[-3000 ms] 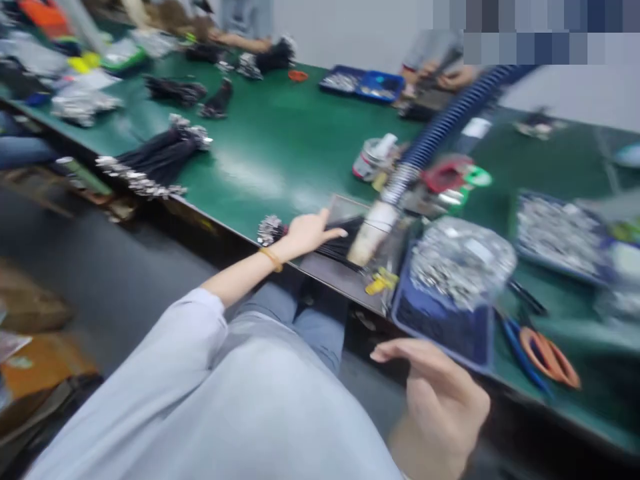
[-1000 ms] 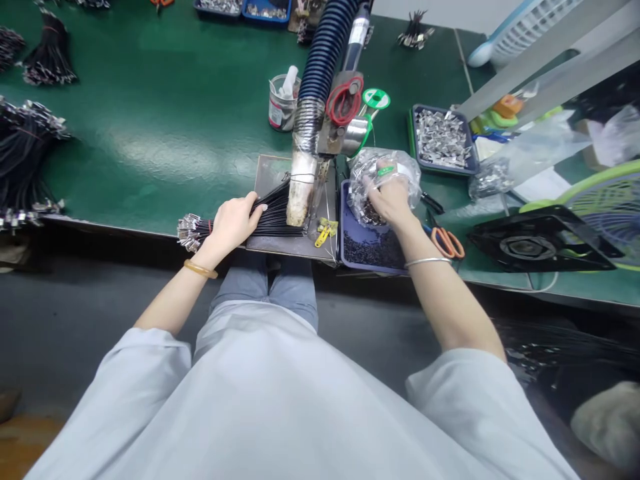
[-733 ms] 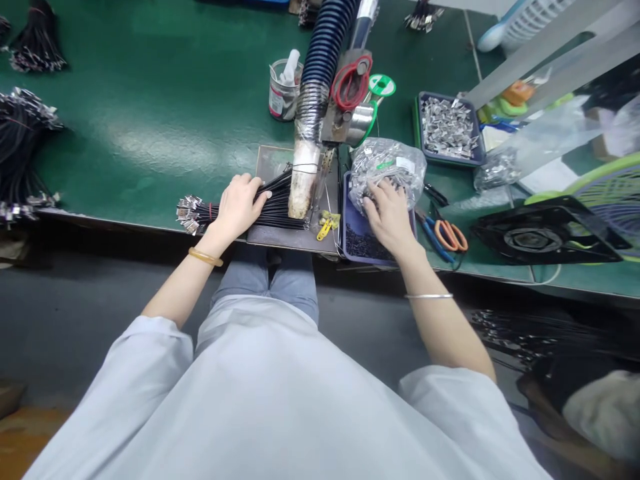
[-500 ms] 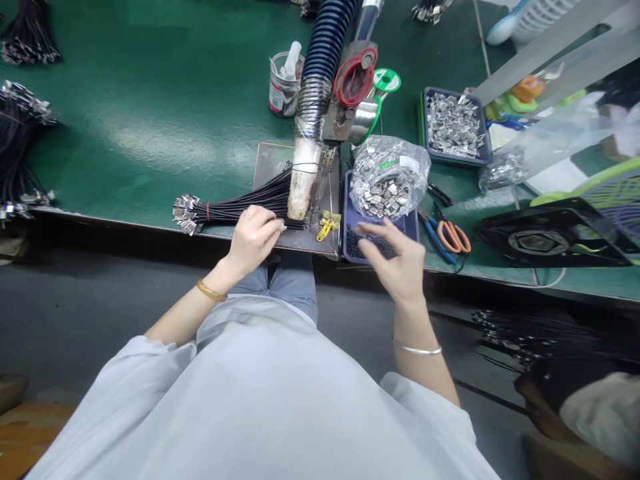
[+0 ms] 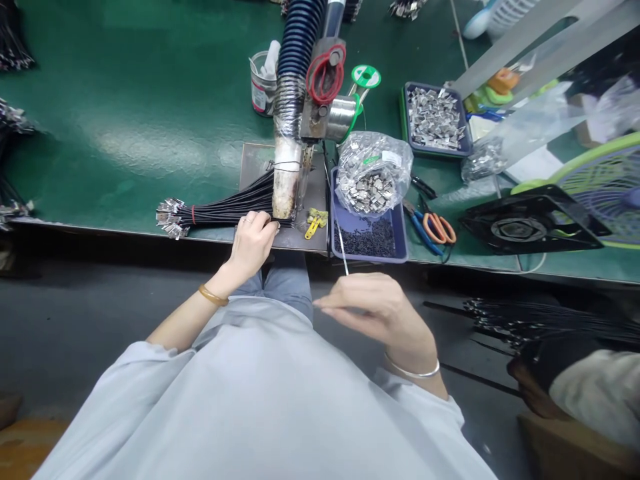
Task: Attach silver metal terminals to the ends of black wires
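My left hand (image 5: 254, 243) rests at the table's front edge, over the cut ends of a bundle of black cables (image 5: 220, 213) tied with a red band. Its fingers are curled in a pinch; what lies between them is too small to make out. My right hand (image 5: 375, 310) is in front of the table edge, below the purple tray (image 5: 406, 248). Thumb and forefinger come together at the tips, and their contents are unclear. A thin pale wire-like line (image 5: 342, 243) runs down past the tray to this hand's knuckles; whether the hand grips it I cannot tell.
A taped hose nozzle (image 5: 286, 180) hangs over the cable ends, beside a solder spool (image 5: 343, 119). A yellow clip (image 5: 314, 225) lies near the tray. A bag of metal connectors (image 5: 373, 190) sits in the tray; pliers (image 5: 425, 227) and a black fan (image 5: 525, 227) stand right.
My right hand has left the tray, moving down toward my body, its fingers now closer together. The pale line now shows over the tray. My left hand stays at the cable ends.
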Tool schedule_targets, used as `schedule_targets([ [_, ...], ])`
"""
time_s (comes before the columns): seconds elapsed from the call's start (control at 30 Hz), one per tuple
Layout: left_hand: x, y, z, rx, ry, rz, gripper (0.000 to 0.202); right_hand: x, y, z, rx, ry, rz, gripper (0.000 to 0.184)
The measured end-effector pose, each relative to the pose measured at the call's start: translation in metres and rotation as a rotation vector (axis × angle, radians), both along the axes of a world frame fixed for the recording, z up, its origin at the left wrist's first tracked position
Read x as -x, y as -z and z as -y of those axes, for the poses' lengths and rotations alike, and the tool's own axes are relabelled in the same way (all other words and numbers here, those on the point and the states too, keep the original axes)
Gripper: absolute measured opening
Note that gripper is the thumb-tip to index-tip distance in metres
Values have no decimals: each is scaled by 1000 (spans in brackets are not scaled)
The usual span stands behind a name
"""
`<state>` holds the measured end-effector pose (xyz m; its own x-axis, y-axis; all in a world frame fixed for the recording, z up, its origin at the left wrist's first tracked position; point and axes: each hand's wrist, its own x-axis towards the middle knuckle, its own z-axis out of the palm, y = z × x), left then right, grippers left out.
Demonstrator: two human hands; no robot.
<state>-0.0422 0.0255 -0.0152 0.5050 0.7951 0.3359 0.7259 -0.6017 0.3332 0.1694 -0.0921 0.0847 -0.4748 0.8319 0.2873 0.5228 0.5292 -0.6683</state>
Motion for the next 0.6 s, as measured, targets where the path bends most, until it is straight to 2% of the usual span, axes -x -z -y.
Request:
schedule_targets([
  [0.07,-2,-2,-1,23,-8,-11,28,-10,6,-8,-40,215,139,18],
  [0.1,-3,-3,-2,31,-9,-15,27,-17,13,-16,-70,385,223,21],
  [0.17,-4,-4,-1,32,-6,-17,27,-36,32,-36,-99,708,366,20],
  [0.23,-3,-4,1,22,2,1,28,-55,51,-60,-98,897,427,16],
  [0.3,-2,-3,5,9,8,42,28,-68,66,-80,-105,953,419,13],
  [0.4,3,-2,12,18,48,111,28,-76,79,-101,-88,905,436,10],
  [0.5,10,-3,14,67,183,180,30,-77,85,-108,-21,849,473,10],
  [0.6,15,-5,12,86,328,264,31,-79,86,-105,18,848,417,15],
])
